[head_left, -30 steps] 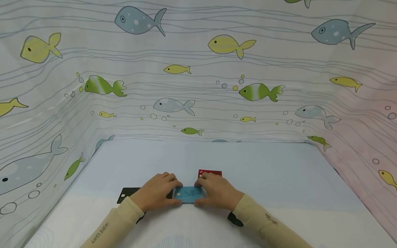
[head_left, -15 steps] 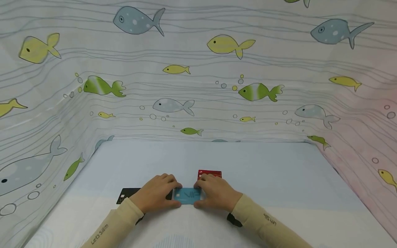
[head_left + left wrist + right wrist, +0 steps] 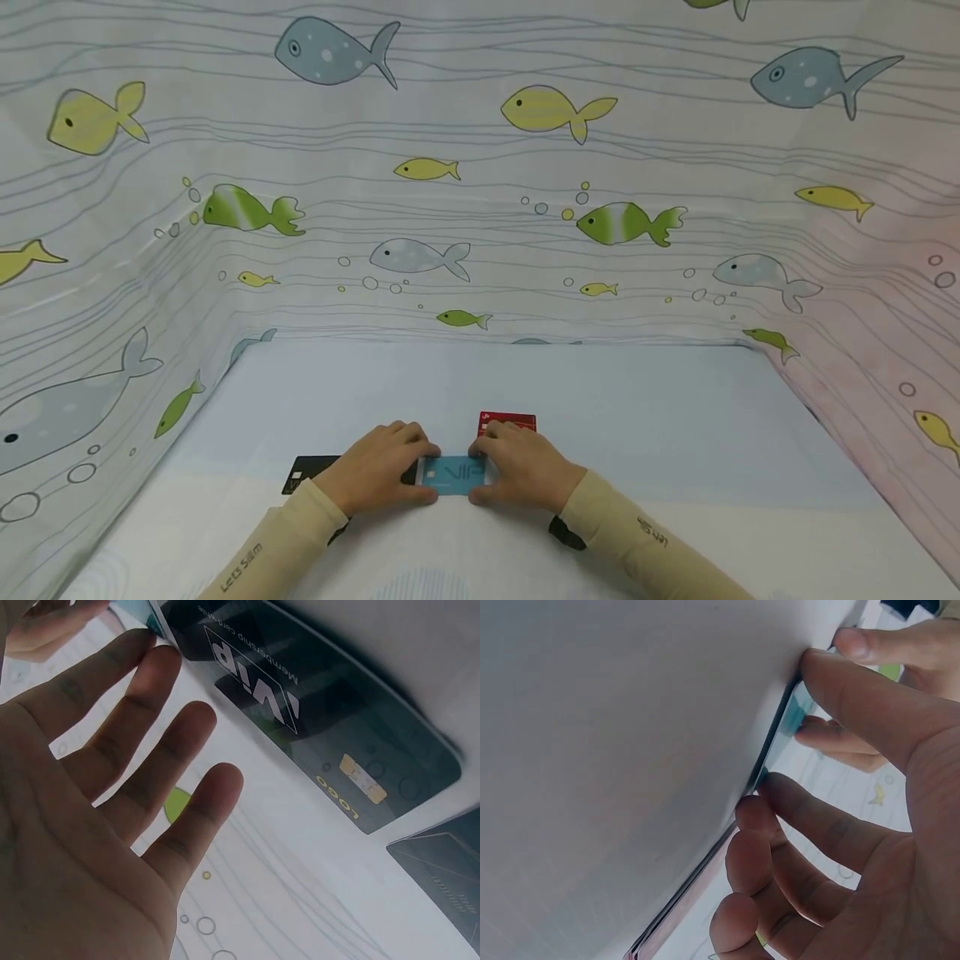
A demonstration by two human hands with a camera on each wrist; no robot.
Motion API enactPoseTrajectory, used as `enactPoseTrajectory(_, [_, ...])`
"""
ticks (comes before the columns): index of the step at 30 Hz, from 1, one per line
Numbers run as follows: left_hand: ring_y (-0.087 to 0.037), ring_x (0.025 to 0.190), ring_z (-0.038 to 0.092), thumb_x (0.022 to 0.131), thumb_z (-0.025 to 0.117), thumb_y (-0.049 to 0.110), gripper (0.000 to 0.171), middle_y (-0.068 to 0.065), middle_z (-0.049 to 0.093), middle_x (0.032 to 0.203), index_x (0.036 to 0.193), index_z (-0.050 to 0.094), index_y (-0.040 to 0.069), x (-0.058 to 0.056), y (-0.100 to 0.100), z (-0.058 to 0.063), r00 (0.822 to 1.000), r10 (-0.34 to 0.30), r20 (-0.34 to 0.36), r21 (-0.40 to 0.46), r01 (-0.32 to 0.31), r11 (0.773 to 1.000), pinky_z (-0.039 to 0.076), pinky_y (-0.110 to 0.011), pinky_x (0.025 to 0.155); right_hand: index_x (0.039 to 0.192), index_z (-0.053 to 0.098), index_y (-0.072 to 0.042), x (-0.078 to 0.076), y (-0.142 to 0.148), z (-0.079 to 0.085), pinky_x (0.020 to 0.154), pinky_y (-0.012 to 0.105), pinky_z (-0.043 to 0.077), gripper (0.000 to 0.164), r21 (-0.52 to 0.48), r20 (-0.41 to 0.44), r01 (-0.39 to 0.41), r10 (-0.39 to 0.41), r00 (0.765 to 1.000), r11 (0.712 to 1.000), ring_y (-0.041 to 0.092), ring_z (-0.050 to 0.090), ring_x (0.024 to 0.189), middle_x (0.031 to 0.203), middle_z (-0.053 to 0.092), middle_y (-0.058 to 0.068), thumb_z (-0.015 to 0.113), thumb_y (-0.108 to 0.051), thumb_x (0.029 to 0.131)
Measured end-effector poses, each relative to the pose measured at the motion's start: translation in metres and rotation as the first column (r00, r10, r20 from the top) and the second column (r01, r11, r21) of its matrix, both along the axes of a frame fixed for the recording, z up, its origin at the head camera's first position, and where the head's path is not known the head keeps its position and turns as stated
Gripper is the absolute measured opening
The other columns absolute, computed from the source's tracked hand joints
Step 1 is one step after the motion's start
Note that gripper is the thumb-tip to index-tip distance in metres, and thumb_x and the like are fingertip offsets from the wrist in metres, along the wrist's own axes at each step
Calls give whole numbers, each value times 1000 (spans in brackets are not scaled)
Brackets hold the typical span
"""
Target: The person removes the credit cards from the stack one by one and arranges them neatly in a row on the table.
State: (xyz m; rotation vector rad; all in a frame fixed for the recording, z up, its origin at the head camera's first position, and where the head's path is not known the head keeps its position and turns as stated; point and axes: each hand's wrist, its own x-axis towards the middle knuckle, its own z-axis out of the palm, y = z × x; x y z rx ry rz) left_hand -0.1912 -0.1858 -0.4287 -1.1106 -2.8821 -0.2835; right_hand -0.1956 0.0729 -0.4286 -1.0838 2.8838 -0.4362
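A blue bank-style card printed "VIP" [image 3: 455, 475] lies between both hands in the head view. My left hand [image 3: 378, 468] holds its left end, thumb at the near corner and index finger at the far one. My right hand [image 3: 528, 468] holds the right end the same way. In the right wrist view, the teal card [image 3: 798, 709] shows between right thumb and index finger, its dark edge close to the table. The other left fingers [image 3: 210, 799] extend beside a black membership card [image 3: 337, 712] in the left wrist view.
Left of the left hand lies a black card [image 3: 313, 467], partly hidden by that hand. Behind the right fingers a red card [image 3: 517, 418] is partly covered. Another dark card [image 3: 446, 874] shows in the left wrist view. Fish-patterned cloth [image 3: 480, 208] surrounds the white table [image 3: 637, 400].
Both hands and the blue card shift very slightly toward the near side in the head view. The grip and the other cards look the same.
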Motion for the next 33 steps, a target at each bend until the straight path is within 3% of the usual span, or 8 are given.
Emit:
enactPoseTrajectory(20, [-16, 94, 58, 86, 75, 55, 52, 3, 63, 107, 117, 73, 14, -1, -1, 2, 1000, -16, -16, 13, 16, 1000, 52, -38, 82, 120, 71, -18, -1, 1, 1, 85, 29, 53, 51, 12, 2, 4, -4, 1000, 1000, 9, 57, 92, 108, 61, -5, 81, -51, 82])
enactPoseTrajectory(33, [-20, 100, 61, 87, 75, 52, 52, -1, 65, 112, 121, 72, 13, -15, 5, 5, 999, 16, -28, 13, -16, 1000, 53, -41, 87, 125, 69, -16, -11, 22, 6, 89, 36, 54, 53, -48, 18, 86, -85, 996, 995, 15, 59, 100, 115, 62, -2, 82, -46, 83])
